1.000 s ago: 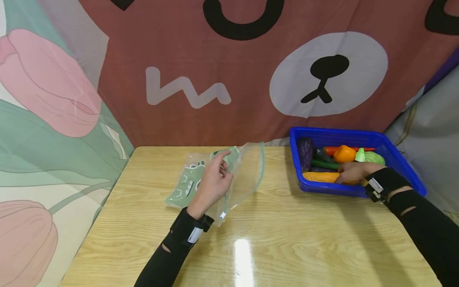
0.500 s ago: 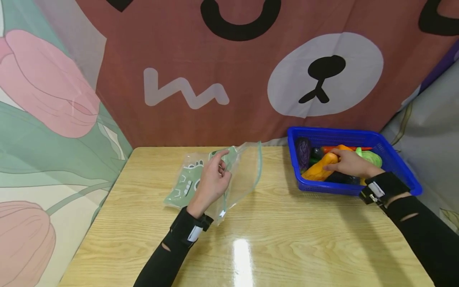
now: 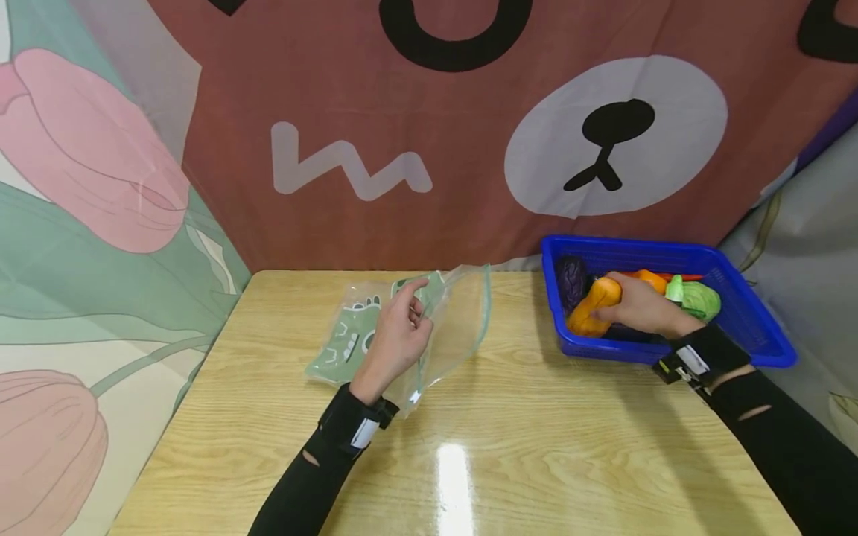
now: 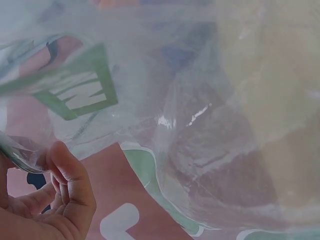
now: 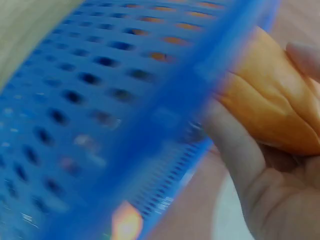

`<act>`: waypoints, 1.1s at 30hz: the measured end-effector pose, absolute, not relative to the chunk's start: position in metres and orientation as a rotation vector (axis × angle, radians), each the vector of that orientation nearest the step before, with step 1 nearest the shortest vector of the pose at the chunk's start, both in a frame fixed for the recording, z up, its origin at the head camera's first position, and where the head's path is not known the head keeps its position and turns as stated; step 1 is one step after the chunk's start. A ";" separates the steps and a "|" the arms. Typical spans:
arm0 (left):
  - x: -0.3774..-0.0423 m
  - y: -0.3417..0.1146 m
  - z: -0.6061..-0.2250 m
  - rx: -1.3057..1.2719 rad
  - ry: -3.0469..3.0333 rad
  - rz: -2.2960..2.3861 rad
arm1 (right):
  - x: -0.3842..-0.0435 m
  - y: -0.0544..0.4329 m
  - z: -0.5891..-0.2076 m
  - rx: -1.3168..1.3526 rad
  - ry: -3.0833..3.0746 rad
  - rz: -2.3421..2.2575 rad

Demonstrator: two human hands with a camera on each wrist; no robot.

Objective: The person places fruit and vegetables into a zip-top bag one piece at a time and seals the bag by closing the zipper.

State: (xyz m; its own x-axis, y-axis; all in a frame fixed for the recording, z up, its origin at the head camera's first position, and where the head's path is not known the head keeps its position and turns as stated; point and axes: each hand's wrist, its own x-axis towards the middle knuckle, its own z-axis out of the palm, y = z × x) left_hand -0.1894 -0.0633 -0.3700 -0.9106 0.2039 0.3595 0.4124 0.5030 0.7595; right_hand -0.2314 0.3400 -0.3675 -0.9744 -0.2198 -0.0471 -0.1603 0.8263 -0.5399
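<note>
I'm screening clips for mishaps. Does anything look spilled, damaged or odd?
Nothing looks spilled: the blue perforated plastic basket stands upright, with the orange gourd-shaped vegetable held there by the right grip. The one oddity is a slit in each black fabric sleeve near the wrist, possibly only a thumb hole.

Orange squash (image 3: 593,308), blue basket (image 3: 630,243), right of frame; clear bag (image 3: 459,327), green cartoon print, centre; yellowish wood-grain counter (image 3: 550,447); red-brown bear-print curtain (image 3: 462,164), top; black sleeves (image 3: 302,476).

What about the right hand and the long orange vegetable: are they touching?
Touching. The right wrist view shows the right hand gripping the long orange vegetable, thumb against its side.
</note>
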 end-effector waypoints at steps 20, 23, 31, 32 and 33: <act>-0.190 -0.055 -0.370 -0.542 -2.472 -1.320 | -0.166 0.270 -0.291 -0.548 2.979 -1.375; -0.189 -0.054 -0.368 -0.558 -2.466 -1.331 | -0.164 0.252 -0.294 -0.652 2.861 -1.469; -0.183 -0.050 -0.363 -0.580 -2.468 -1.323 | -0.170 0.208 -0.308 -0.759 2.769 -1.427; -0.182 -0.049 -0.362 -0.573 -2.476 -1.324 | -0.171 0.203 -0.309 -0.773 2.759 -1.417; -0.181 -0.048 -0.362 -0.564 -2.484 -1.328 | -0.173 0.199 -0.311 -0.788 2.747 -1.413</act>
State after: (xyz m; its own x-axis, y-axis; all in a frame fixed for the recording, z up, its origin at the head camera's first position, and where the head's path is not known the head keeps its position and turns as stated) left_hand -0.1814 -0.0484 -0.3616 -0.8885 0.2107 0.4077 0.4561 0.5047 0.7330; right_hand -0.1728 0.1986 -0.3109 -0.8766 -0.4054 0.2591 -0.4465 0.4848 -0.7520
